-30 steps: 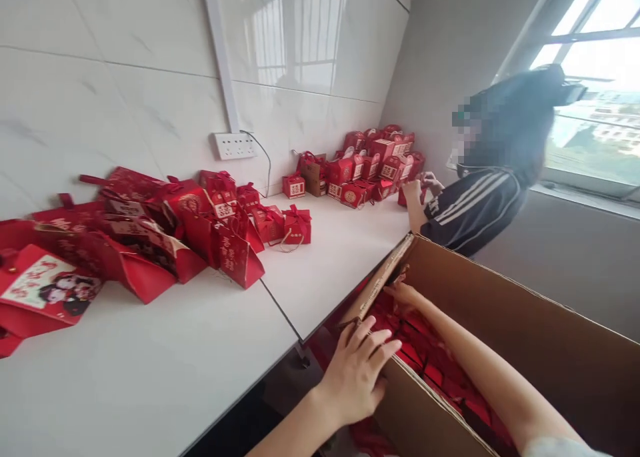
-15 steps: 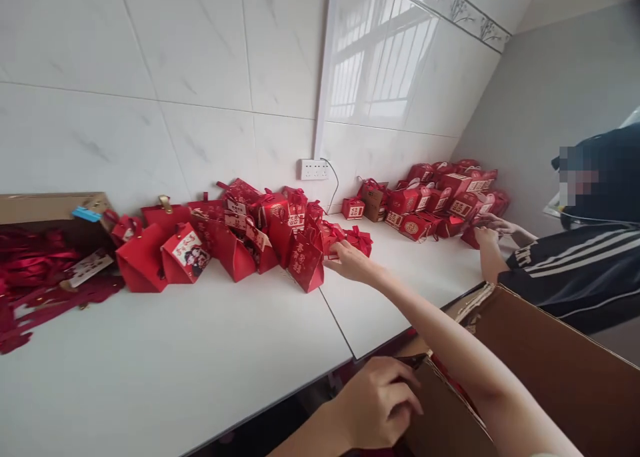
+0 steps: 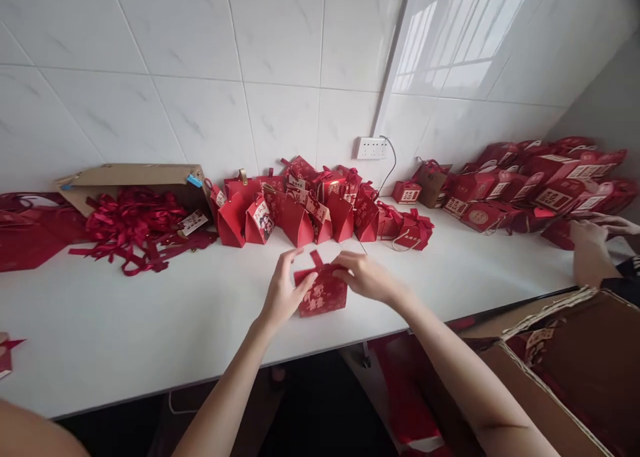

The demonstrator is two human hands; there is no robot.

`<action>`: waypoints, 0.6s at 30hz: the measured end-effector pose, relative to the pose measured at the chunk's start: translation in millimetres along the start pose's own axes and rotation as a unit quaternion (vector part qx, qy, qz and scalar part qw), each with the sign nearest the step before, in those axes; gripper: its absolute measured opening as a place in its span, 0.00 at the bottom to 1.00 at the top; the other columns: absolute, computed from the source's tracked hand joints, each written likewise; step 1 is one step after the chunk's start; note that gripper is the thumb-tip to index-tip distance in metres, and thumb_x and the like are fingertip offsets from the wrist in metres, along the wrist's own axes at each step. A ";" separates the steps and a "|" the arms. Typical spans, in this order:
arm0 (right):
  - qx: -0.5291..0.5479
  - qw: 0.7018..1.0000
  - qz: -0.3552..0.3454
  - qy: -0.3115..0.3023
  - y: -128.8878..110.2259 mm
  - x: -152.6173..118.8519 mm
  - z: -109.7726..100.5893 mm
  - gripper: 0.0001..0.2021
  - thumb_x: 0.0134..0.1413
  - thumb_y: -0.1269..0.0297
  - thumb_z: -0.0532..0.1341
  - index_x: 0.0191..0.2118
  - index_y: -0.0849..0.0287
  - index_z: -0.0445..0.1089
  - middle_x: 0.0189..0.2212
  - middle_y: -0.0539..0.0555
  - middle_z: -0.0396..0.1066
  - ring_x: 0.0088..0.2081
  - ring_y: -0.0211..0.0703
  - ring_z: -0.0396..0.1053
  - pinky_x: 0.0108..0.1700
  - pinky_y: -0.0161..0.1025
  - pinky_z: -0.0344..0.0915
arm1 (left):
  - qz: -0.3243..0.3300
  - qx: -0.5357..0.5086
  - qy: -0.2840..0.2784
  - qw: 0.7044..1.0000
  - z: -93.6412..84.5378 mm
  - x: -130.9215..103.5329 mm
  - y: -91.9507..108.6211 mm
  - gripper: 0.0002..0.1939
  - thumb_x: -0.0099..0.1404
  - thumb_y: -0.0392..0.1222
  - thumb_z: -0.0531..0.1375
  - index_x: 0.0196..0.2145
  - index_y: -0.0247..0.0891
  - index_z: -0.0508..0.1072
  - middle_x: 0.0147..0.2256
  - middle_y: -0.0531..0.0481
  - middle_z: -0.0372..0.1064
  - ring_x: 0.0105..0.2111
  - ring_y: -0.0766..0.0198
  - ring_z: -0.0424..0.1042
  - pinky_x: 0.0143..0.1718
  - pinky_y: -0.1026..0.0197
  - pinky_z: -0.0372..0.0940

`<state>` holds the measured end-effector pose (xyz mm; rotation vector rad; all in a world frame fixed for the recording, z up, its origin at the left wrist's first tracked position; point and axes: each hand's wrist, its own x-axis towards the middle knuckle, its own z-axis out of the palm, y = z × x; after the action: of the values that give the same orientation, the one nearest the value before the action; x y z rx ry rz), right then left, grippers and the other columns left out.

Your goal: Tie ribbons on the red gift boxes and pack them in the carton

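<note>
A small red gift box (image 3: 329, 294) with gold lettering stands near the table's front edge, a short red strap sticking up from its top. My left hand (image 3: 281, 292) grips its left side, thumb across the front face and forefinger raised behind. At the upper right corner, my right hand (image 3: 367, 276) pinches the box's top edge with bent fingers. Behind it, a row of similar red gift boxes (image 3: 297, 220) leans together. One box with a ribbon bow (image 3: 416, 230) sits at that row's right end.
An open cardboard box (image 3: 137, 175) on its side spills red ribbons (image 3: 135, 220) at left. Stacked red boxes (image 3: 565, 177) fill the far right, where another person's hands (image 3: 595, 237) work. A large open carton (image 3: 545, 397) stands at lower right, below the white table (image 3: 190, 330).
My view has turned left. My right hand has come back from the row with a gift box, and my left hand has left the carton's edge and joined it on the box.
</note>
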<state>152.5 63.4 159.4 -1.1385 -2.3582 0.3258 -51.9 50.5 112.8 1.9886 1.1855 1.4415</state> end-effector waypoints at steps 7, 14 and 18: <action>0.160 0.979 0.011 0.129 -26.7 -14.0 55.3 0.08 0.60 0.65 0.53 0.43 0.56 0.67 0.36 0.55 0.69 0.38 0.44 0.68 0.40 0.41 0.65 | -0.030 -0.057 0.020 0.998 -5.4 -18.8 -1.0 0.06 0.63 0.43 0.57 0.37 0.40 0.64 0.33 0.51 0.71 0.36 0.63 0.72 0.40 0.61 0.67; 0.199 0.965 0.033 0.170 -27.4 -11.5 63.1 0.08 0.60 0.63 0.53 0.34 0.55 0.68 0.30 0.54 0.69 0.34 0.44 0.67 0.39 0.42 0.64 | 0.032 -0.018 -0.052 0.998 -11.5 -12.4 3.9 0.07 0.63 0.41 0.56 0.39 0.40 0.71 0.38 0.48 0.72 0.38 0.61 0.72 0.41 0.62 0.66; 0.222 0.960 0.045 0.165 -27.2 -11.8 63.0 0.06 0.57 0.62 0.55 0.34 0.56 0.68 0.30 0.53 0.70 0.33 0.43 0.67 0.38 0.41 0.63 | 0.009 -0.017 -0.059 0.998 -11.3 -11.1 3.6 0.08 0.63 0.40 0.56 0.39 0.39 0.72 0.36 0.49 0.73 0.36 0.62 0.72 0.40 0.63 0.66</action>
<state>107.3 37.3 113.3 -0.9925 -1.8260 0.6105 -62.0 37.7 113.4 2.0362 1.0882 1.3248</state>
